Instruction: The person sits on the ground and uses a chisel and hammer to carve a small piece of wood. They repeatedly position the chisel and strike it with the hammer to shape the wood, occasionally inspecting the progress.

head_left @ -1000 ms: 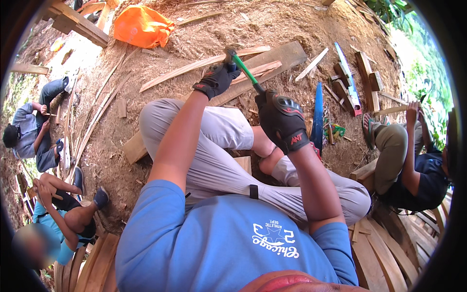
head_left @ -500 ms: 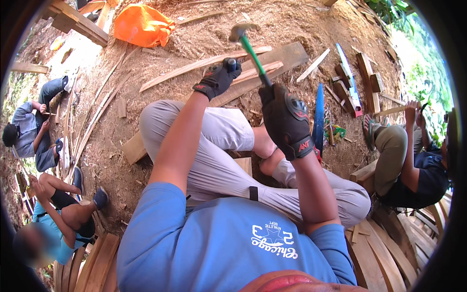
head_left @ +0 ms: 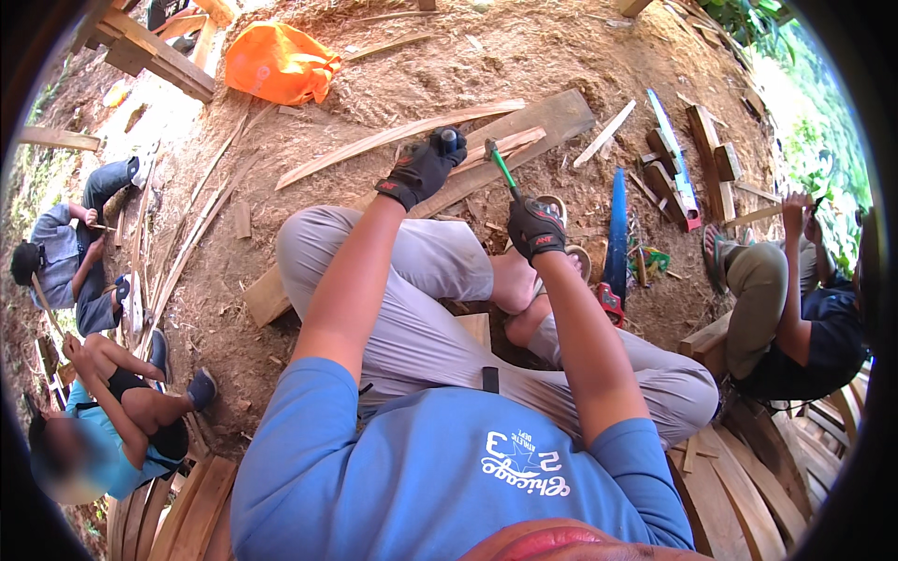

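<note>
Right hand (head_left: 535, 229) fisted round green hammer (head_left: 499, 166); left hand (head_left: 426, 166), fingers curled, pinning thin wood strip (head_left: 510, 142) at centre top. Best struck squarely, clear of fingertips.

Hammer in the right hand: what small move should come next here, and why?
Probably lift the hammer again for another short strike. Its head is down at the plank, right beside the left hand, which is pressed on the wood there. The right hand grips the green handle low down. What it strikes is too small to tell.
</note>
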`<state>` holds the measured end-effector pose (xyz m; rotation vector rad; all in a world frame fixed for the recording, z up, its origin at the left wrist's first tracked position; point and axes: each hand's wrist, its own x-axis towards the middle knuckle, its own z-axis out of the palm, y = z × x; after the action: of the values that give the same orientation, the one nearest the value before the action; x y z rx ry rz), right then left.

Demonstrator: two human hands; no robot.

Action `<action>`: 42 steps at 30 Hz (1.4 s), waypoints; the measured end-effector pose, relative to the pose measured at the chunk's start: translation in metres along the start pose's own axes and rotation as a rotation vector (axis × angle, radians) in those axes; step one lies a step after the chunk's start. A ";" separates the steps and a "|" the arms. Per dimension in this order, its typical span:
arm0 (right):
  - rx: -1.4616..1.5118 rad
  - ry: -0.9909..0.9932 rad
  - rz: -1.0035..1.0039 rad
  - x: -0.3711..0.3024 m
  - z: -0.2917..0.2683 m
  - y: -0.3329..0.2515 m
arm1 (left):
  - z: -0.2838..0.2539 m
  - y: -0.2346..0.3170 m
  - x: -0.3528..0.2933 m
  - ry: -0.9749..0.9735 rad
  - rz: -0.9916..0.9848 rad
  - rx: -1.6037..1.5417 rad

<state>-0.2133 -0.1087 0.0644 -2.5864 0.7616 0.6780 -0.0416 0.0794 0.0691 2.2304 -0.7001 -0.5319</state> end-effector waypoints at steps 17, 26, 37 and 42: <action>0.922 0.135 0.259 0.005 0.043 0.110 | 0.033 0.049 0.002 -0.161 -0.092 0.212; -0.051 -0.094 0.069 -0.043 -0.058 0.170 | 0.109 0.063 0.008 -0.228 0.127 0.392; -0.043 -0.016 -0.190 -0.127 -0.113 0.249 | 0.106 -0.023 0.066 0.023 0.018 0.731; 0.114 -0.130 -0.301 -0.129 -0.141 0.185 | 0.088 0.001 0.052 -0.171 -0.138 0.653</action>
<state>-0.3673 -0.2665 0.2118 -2.4536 0.3485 0.6789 -0.0507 0.0008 0.0041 2.8806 -0.9073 -0.6318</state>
